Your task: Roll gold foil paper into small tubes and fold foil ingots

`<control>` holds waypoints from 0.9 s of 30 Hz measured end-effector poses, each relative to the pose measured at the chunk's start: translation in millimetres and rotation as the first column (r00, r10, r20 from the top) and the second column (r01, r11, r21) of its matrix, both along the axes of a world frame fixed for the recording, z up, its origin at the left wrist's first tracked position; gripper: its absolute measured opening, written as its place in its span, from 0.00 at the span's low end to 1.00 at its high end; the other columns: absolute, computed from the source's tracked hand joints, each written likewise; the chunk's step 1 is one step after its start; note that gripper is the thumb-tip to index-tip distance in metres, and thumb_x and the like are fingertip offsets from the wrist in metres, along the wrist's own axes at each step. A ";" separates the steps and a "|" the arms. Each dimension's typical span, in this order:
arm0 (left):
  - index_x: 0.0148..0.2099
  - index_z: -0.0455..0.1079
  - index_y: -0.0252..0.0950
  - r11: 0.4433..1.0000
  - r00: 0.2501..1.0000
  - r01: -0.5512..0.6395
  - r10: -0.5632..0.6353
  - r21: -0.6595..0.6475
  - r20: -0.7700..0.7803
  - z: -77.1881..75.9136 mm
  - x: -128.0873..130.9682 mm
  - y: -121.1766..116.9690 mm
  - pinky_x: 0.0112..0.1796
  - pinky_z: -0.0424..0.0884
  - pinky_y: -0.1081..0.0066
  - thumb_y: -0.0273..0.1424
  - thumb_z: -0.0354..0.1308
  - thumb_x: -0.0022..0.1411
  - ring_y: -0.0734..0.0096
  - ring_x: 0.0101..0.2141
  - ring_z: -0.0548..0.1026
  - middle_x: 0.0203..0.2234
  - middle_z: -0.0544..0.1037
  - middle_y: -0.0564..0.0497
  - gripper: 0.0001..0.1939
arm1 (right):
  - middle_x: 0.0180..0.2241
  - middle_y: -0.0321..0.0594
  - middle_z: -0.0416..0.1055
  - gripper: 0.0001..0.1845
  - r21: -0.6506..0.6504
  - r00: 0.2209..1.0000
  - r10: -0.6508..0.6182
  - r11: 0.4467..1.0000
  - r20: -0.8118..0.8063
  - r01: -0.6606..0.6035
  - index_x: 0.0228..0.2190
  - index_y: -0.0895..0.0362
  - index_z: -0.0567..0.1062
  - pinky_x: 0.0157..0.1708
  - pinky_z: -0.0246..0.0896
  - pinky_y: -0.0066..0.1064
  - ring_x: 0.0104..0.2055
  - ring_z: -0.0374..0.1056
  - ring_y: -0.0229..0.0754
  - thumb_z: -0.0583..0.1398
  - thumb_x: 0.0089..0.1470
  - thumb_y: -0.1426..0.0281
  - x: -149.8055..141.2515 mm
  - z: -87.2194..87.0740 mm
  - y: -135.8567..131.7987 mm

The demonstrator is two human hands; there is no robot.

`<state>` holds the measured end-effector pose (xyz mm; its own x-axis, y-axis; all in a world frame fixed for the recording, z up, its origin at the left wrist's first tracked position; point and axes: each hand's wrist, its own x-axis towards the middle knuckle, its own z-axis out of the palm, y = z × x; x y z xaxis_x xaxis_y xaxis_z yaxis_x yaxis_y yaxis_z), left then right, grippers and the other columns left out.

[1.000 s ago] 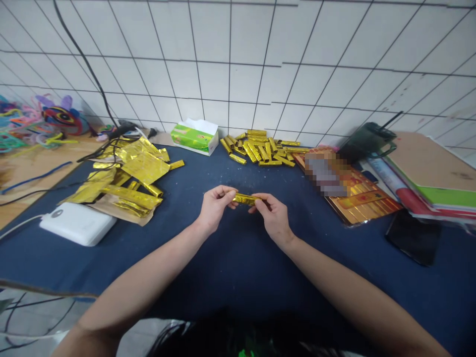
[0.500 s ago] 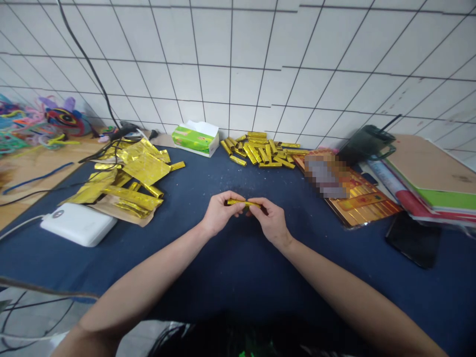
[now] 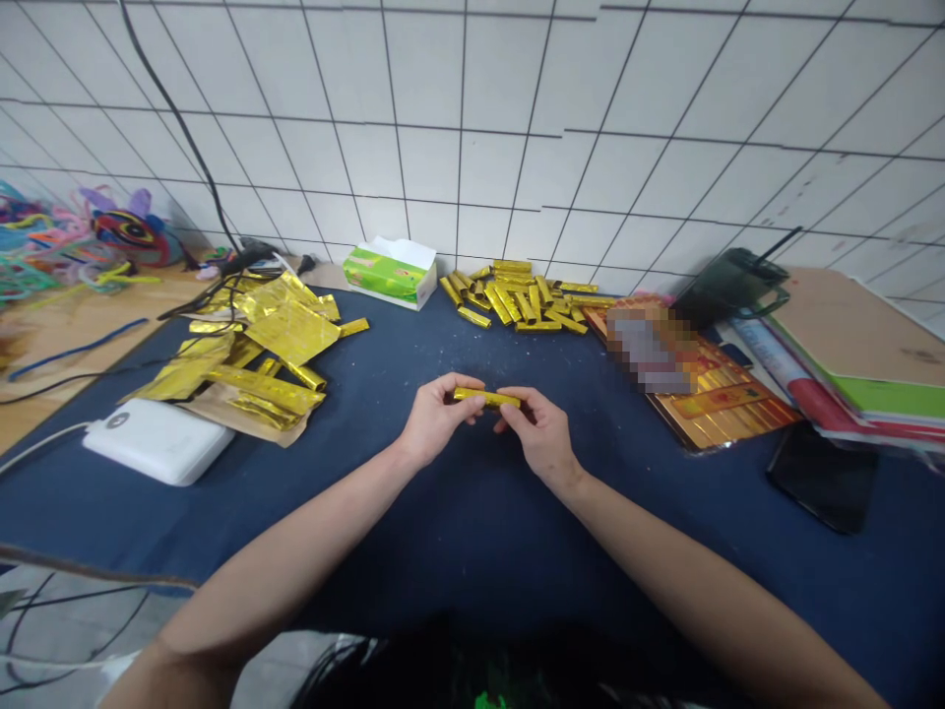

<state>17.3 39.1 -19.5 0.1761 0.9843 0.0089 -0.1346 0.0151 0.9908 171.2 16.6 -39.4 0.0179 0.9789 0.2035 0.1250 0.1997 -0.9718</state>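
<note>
A short rolled tube of gold foil [image 3: 486,398] lies level between my hands, over the dark blue tablecloth [image 3: 472,551]. My left hand [image 3: 441,420] pinches its left end with thumb and fingers. My right hand [image 3: 538,429] holds its right end the same way. Beyond the hands, a heap of similar gold foil rolls [image 3: 517,296] sits near the wall. To the left lie flat and creased gold foil sheets [image 3: 284,331], partly on a brown paper sheet [image 3: 243,418].
A green and white tissue box [image 3: 390,273] stands at the back. A white power bank [image 3: 158,441] with a cable lies left. On the right are a gold printed card [image 3: 727,399], a pixelated object [image 3: 651,345], a black phone [image 3: 823,478] and stacked notebooks [image 3: 856,335].
The foil tube looks thicker and rounder than before, and it has levelled out from its earlier tilt. Both hands still hold it, now slightly nearer to me than half a second ago.
</note>
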 end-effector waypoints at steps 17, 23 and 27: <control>0.33 0.58 0.35 0.996 0.990 -0.081 0.084 -0.036 0.112 -2.8 -0.5 5.0 0.25 0.69 0.75 0.29 0.65 0.43 0.76 0.21 0.73 0.19 0.72 0.57 0.18 | 0.18 0.33 0.67 0.11 -0.076 0.988 -0.071 0.995 -0.135 0.061 0.24 0.57 0.72 0.22 0.62 0.28 0.20 0.63 0.34 0.60 0.46 0.62 1.5 -0.5 6.5; 0.27 0.63 0.33 0.974 0.976 -0.206 0.211 -0.089 0.051 -3.6 -2.2 6.9 0.22 0.63 0.78 0.33 0.65 0.43 0.80 0.19 0.69 0.20 0.72 0.55 0.14 | 0.17 0.32 0.67 0.09 -0.113 0.969 -0.144 0.986 -0.199 0.123 0.23 0.57 0.73 0.20 0.60 0.28 0.18 0.62 0.33 0.61 0.44 0.64 0.2 -0.9 7.8; 0.23 0.69 0.31 0.982 0.992 -0.129 0.127 -0.136 -0.019 -4.8 -3.7 7.3 0.22 0.61 0.78 0.36 0.62 0.46 0.83 0.17 0.65 0.17 0.72 0.53 0.12 | 0.17 0.32 0.67 0.08 -0.122 0.961 -0.156 0.984 -0.228 0.130 0.24 0.58 0.72 0.21 0.60 0.28 0.18 0.62 0.33 0.61 0.44 0.65 1.2 -2.4 8.8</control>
